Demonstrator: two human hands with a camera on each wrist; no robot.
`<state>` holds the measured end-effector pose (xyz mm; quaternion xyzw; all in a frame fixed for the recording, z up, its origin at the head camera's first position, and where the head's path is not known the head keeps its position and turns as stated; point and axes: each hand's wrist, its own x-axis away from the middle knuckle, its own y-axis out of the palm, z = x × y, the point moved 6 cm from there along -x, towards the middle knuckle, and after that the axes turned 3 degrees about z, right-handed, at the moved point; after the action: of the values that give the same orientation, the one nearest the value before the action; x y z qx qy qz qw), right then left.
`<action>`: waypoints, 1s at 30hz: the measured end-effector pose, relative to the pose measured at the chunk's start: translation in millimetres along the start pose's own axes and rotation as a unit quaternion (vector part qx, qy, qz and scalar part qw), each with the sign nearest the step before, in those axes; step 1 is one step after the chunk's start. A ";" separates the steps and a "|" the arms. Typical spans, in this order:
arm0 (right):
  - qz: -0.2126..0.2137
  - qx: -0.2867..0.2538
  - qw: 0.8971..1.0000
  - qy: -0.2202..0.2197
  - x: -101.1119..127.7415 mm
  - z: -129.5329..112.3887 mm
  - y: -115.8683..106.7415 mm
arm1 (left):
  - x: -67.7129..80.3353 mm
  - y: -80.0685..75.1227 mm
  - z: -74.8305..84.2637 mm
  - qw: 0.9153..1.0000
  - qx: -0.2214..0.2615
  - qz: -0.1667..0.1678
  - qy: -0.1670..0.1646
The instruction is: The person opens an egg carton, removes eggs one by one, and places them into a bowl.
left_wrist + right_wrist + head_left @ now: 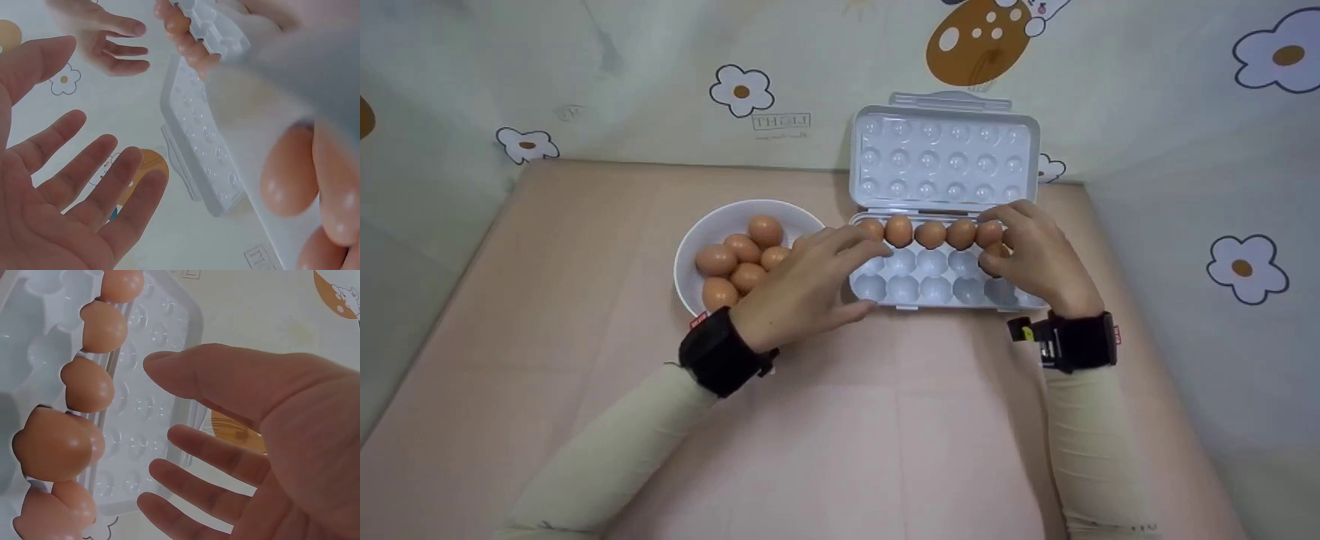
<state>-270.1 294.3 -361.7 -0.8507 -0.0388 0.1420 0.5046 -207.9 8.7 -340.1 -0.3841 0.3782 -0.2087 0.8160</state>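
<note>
My left hand (810,289) hovers over the bowl's right side and the carton's left end. Its fingers are spread and hold nothing in the left wrist view. The white bowl (690,285) contains several brown eggs (716,260). To its right lies an opened plastic egg carton (904,289), with a row of brown eggs (931,235) along its hinge side. My right hand (1039,255) is at the carton's right end, overlapping eggs there. In the right wrist view its thumb and fingers are apart, with nothing between them. More eggs (53,444) sit in the second row beside it.
The carton's dimpled lid (945,157) stands raised at the back, against a patterned wall covering (622,90). Pale pink cloth (825,450) covers the table. Cups (936,289) in the carton's front row hold no eggs.
</note>
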 end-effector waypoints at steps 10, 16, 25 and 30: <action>-0.049 -0.004 0.997 0.064 -1.2 19.8 13.8 | 5.4 32.4 8.4 1.000 0.018 -0.018 0.000; -0.059 0.002 0.994 0.091 -2.5 28.8 20.8 | 8.3 45.1 8.0 0.999 0.012 -0.037 -0.009; -0.049 0.032 0.996 0.073 -6.4 32.5 32.2 | 10.9 55.6 4.1 0.998 0.001 -0.057 -0.019; -0.032 0.035 0.997 0.066 -8.0 33.3 33.6 | 11.1 54.8 2.7 0.999 0.006 -0.051 -0.019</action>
<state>-289.7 304.5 -404.3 -0.8382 -0.0276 0.0703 0.5400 -196.2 36.8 -387.1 -0.4014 0.3412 -0.2448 0.8140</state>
